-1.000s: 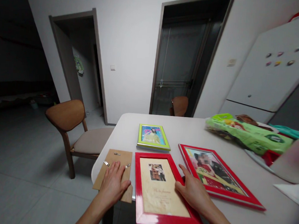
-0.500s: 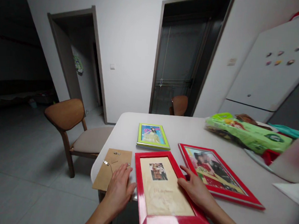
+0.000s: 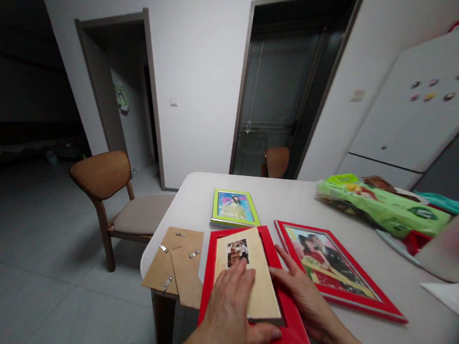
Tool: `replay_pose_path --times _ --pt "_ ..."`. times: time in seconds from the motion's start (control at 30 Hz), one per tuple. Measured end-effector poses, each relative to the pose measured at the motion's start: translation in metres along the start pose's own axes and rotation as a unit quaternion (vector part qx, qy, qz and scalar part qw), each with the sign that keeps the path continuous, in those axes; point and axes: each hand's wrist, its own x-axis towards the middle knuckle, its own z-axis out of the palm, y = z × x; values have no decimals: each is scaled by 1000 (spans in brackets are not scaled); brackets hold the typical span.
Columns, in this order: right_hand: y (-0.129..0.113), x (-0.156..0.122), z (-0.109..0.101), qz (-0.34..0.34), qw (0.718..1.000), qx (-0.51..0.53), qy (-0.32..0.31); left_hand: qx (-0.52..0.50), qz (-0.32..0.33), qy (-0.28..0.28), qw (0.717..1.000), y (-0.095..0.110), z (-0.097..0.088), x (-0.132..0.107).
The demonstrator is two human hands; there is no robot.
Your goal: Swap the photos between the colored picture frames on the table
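A red picture frame [image 3: 297,340] reaches over the table's near edge in front of me. Inside its border lies a cream sheet [image 3: 265,292] bearing a small photo, shifted askew so that a dark gap shows along its right and lower sides. My left hand [image 3: 230,303] rests on this sheet with fingers stretched out, fingertips at the small photo. Around the frame's right edge, my right hand [image 3: 303,295] holds on, thumb near the inner border; some fingers are hidden. A brown backing board [image 3: 183,266] with metal clips lies left of the frame.
Behind stands a green-framed picture [image 3: 235,208] on the white table [image 3: 290,202]. Another red-framed picture [image 3: 336,266] lies to the right. Green packaging [image 3: 392,207] occupies the far right. A wooden chair [image 3: 101,176] stands left of the table.
My left hand has moved right from the backing board onto the cream sheet. That sheet has shifted out of line in the red frame. My right hand stays at the frame's right edge.
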Motion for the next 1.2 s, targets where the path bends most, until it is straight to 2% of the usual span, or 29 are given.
replay_pose_path --times 0.13,0.2,0.33,0.4,0.47,0.57,0.67,0.77,1.0,1.2 --pt "0 1 1 -26 999 -24 3 13 71 52 996 8 -6 3" --pt "3 6 -4 -43 997 -56 22 8 68 101 993 5 -16 2" --pt "11 19 -19 -62 979 -182 73 -50 -43 234 970 -22 -42 -5" --pt "15 24 -27 -74 962 -247 89 -87 -104 259 956 -42 -50 -13" --pt "19 29 -34 -90 933 -333 105 -119 -153 256 947 -61 -52 -23" --pt "24 35 -40 -109 871 -464 119 -108 -193 222 950 -81 -46 -38" --pt "28 40 -43 -118 829 -534 118 -32 -220 164 961 -87 -38 -47" --pt "30 42 -44 -128 796 -581 113 51 -213 130 967 -87 -34 -49" --pt "33 42 -45 -161 748 -635 109 147 -188 103 965 -89 -35 -45" --pt "35 43 -46 -160 735 -652 99 153 -133 101 974 -86 -32 -49"
